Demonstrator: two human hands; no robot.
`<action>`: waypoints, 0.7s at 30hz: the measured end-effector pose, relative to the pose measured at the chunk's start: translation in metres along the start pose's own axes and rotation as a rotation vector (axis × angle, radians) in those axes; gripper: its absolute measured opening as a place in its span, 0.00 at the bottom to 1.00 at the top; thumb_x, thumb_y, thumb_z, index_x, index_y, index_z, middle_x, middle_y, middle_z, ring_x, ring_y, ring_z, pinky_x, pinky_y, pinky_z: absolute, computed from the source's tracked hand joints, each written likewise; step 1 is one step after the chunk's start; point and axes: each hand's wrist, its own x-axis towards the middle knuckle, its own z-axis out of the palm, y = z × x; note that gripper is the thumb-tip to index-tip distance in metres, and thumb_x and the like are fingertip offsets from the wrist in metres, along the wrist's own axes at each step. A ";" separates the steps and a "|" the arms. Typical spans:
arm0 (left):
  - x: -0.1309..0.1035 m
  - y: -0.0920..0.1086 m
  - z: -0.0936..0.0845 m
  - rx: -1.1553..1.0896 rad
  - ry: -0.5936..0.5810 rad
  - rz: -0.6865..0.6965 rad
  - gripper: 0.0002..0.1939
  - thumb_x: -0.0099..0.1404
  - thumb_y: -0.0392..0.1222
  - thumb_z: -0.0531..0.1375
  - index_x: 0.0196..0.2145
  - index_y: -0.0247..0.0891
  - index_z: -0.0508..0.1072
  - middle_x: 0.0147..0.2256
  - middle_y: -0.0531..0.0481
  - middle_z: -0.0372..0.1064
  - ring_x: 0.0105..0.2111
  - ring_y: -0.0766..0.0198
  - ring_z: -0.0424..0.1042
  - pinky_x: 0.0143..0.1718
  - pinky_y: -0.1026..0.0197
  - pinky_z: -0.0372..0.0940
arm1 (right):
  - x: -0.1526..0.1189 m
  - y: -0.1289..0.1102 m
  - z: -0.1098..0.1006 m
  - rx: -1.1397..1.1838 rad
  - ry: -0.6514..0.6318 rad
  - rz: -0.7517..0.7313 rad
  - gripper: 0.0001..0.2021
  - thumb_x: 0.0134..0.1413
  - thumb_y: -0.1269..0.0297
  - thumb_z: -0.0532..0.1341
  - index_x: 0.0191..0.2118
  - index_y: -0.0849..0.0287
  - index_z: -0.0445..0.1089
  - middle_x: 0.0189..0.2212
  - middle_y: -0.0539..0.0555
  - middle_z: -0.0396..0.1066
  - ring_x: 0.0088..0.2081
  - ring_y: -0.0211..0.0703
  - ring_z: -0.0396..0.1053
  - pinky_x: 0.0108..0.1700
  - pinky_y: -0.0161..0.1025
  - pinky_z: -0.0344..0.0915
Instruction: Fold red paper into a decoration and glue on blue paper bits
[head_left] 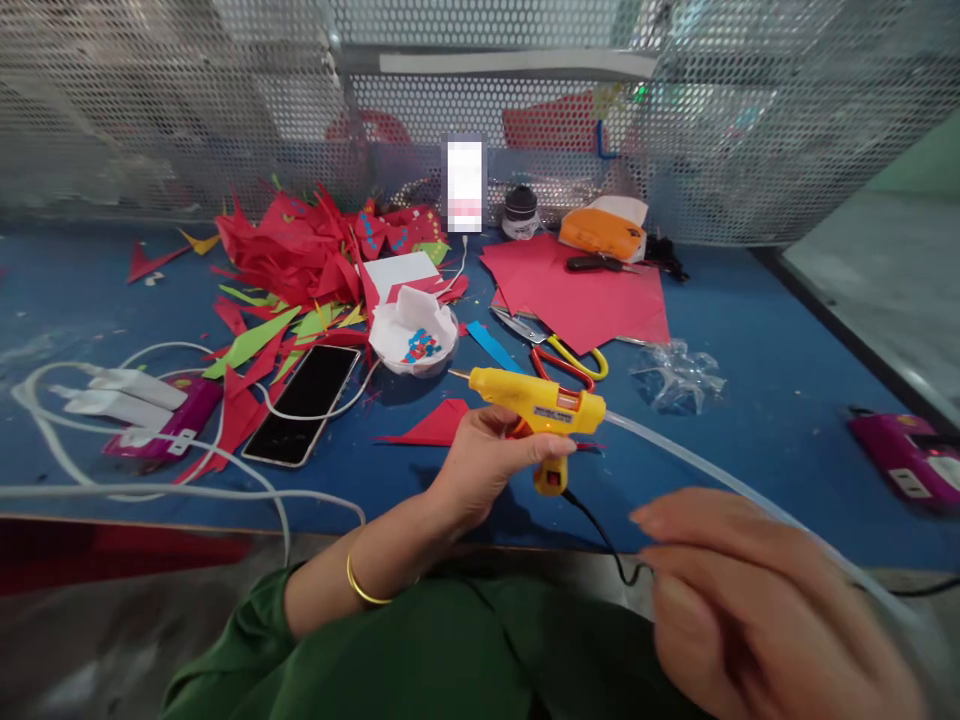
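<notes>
My left hand [480, 460] is closed round the handle of a yellow glue gun [525, 395], whose metal nozzle points left over the table. A long translucent glue stick [697, 458] runs out of the gun's back end toward the lower right. In the near right foreground is my right hand [750, 590], slightly blurred, its fingers loosely bent and somewhat apart. Nothing shows between them, and the glue stick passes behind this hand. Just beyond the nozzle sits a white paper-lined bowl [390, 345] with small blue and red bits [422, 346]. A red paper piece [431, 425] lies under the gun.
Scissors [566, 355] and red paper sheets [592, 300] lie beyond the gun. A heap of red scraps [300, 250] is at back left, near a dark phone [304, 405] and white cables [187, 440]. Purple power strip [907, 460] at right; perforated metal screen [225, 130] behind.
</notes>
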 end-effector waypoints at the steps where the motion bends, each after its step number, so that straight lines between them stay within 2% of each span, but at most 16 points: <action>1: 0.000 0.000 0.000 -0.012 0.000 0.008 0.15 0.42 0.42 0.77 0.30 0.39 0.82 0.32 0.50 0.80 0.32 0.63 0.77 0.38 0.62 0.71 | -0.007 0.001 0.006 0.029 -0.008 0.061 0.03 0.57 0.72 0.62 0.36 0.58 0.69 0.35 0.53 0.71 0.37 0.40 0.72 0.43 0.37 0.71; 3: -0.001 -0.001 0.002 -0.038 -0.011 0.010 0.14 0.43 0.40 0.77 0.30 0.40 0.82 0.32 0.51 0.80 0.33 0.64 0.76 0.38 0.62 0.70 | -0.016 0.003 0.021 0.061 0.004 0.279 0.03 0.58 0.66 0.63 0.37 0.58 0.69 0.34 0.55 0.73 0.37 0.42 0.74 0.39 0.37 0.72; 5: -0.004 -0.003 0.005 -0.047 -0.042 -0.009 0.14 0.44 0.40 0.76 0.31 0.40 0.82 0.33 0.51 0.80 0.33 0.65 0.76 0.38 0.62 0.70 | -0.018 0.006 0.034 0.164 -0.024 0.524 0.12 0.57 0.58 0.64 0.43 0.59 0.70 0.39 0.58 0.76 0.41 0.47 0.76 0.41 0.42 0.74; 7: -0.008 -0.005 0.011 -0.032 -0.080 -0.047 0.15 0.44 0.40 0.76 0.32 0.40 0.82 0.33 0.51 0.80 0.32 0.65 0.76 0.38 0.62 0.70 | -0.014 0.007 0.042 0.392 -0.069 0.738 0.17 0.54 0.55 0.65 0.47 0.58 0.71 0.41 0.58 0.78 0.41 0.49 0.77 0.42 0.45 0.75; 10: -0.012 -0.008 0.019 0.011 -0.086 -0.094 0.16 0.43 0.41 0.76 0.32 0.38 0.82 0.32 0.52 0.78 0.31 0.66 0.74 0.37 0.62 0.69 | -0.003 0.008 0.049 0.794 -0.123 0.972 0.16 0.51 0.55 0.66 0.43 0.57 0.73 0.37 0.56 0.80 0.38 0.48 0.78 0.39 0.43 0.76; 12: -0.013 -0.009 0.021 0.063 -0.084 -0.086 0.15 0.45 0.43 0.75 0.32 0.37 0.81 0.31 0.51 0.77 0.29 0.66 0.73 0.34 0.63 0.67 | 0.002 0.009 0.052 0.953 -0.119 1.032 0.14 0.49 0.56 0.67 0.39 0.58 0.74 0.31 0.54 0.79 0.33 0.45 0.78 0.33 0.39 0.76; 14: -0.013 -0.009 0.019 0.147 -0.116 -0.042 0.14 0.50 0.46 0.73 0.33 0.36 0.80 0.30 0.51 0.76 0.29 0.66 0.72 0.34 0.62 0.67 | 0.001 0.012 0.054 1.018 -0.094 1.032 0.11 0.48 0.57 0.68 0.34 0.59 0.73 0.25 0.51 0.77 0.27 0.42 0.76 0.27 0.36 0.73; 17: -0.016 -0.007 0.010 0.283 -0.138 0.058 0.15 0.57 0.48 0.69 0.39 0.37 0.78 0.36 0.48 0.77 0.37 0.61 0.75 0.43 0.59 0.68 | -0.006 0.021 0.048 1.013 -0.072 1.025 0.09 0.52 0.59 0.66 0.33 0.59 0.72 0.21 0.49 0.75 0.22 0.38 0.73 0.23 0.33 0.69; 19: -0.018 -0.005 0.001 0.401 -0.078 0.146 0.20 0.58 0.47 0.68 0.46 0.37 0.75 0.43 0.45 0.77 0.44 0.59 0.75 0.46 0.58 0.68 | -0.012 0.029 0.039 0.949 -0.049 1.035 0.07 0.54 0.61 0.65 0.35 0.59 0.72 0.23 0.50 0.76 0.23 0.38 0.73 0.24 0.33 0.69; 21: -0.019 -0.004 -0.011 0.677 0.000 0.277 0.19 0.60 0.44 0.67 0.48 0.37 0.74 0.45 0.45 0.77 0.44 0.59 0.75 0.46 0.57 0.68 | -0.018 0.038 0.028 0.851 0.000 1.030 0.04 0.55 0.63 0.65 0.34 0.58 0.73 0.25 0.51 0.77 0.26 0.41 0.76 0.25 0.34 0.70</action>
